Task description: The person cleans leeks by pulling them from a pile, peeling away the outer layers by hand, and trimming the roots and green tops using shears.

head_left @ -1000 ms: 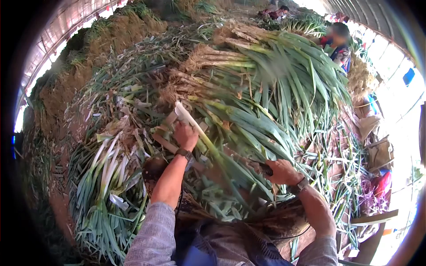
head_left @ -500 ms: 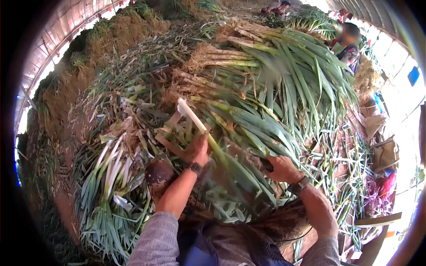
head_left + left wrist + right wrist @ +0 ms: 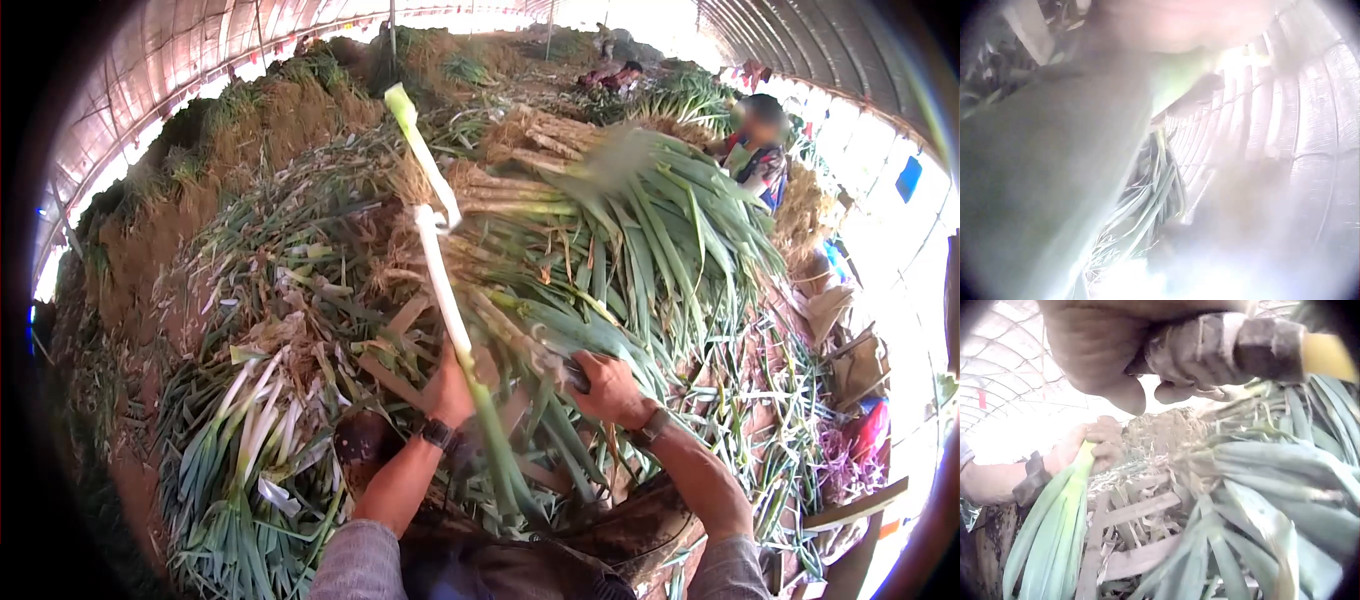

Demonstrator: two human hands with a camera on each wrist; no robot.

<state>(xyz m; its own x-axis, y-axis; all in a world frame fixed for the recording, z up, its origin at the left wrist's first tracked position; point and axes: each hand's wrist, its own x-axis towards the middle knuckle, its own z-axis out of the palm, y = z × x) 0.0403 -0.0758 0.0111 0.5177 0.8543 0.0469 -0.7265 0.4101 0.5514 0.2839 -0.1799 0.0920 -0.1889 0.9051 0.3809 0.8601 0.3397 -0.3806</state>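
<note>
My left hand (image 3: pixel 450 392) grips a leek (image 3: pixel 445 290) around its lower shaft, white end up and green leaves hanging down. A pale peeled strip (image 3: pixel 425 150) stands above the white end, curled at its lower tip. The leek's leaves (image 3: pixel 1035 181) fill much of the left wrist view, blurred. Across from it, my right hand (image 3: pixel 610 390) holds a knife by its dark handle (image 3: pixel 577 376). Its long brownish blade is motion-blurred and points up and left, close to the leek. In the right wrist view the handle (image 3: pixel 1222 353) looks tape-wrapped, with a yellow end.
A large heap of untrimmed leeks (image 3: pixel 640 220), roots leftward, lies ahead. Peeled leeks (image 3: pixel 255 420) are piled on my left. Wooden slats (image 3: pixel 1141 509) lie between my knees among leaf scraps. Another person (image 3: pixel 762 150) sits at the far right.
My left hand has slid down the leek and the leek now stands more upright. A peeled strip has come up beyond its white end. The right hand has moved slightly left with the knife.
</note>
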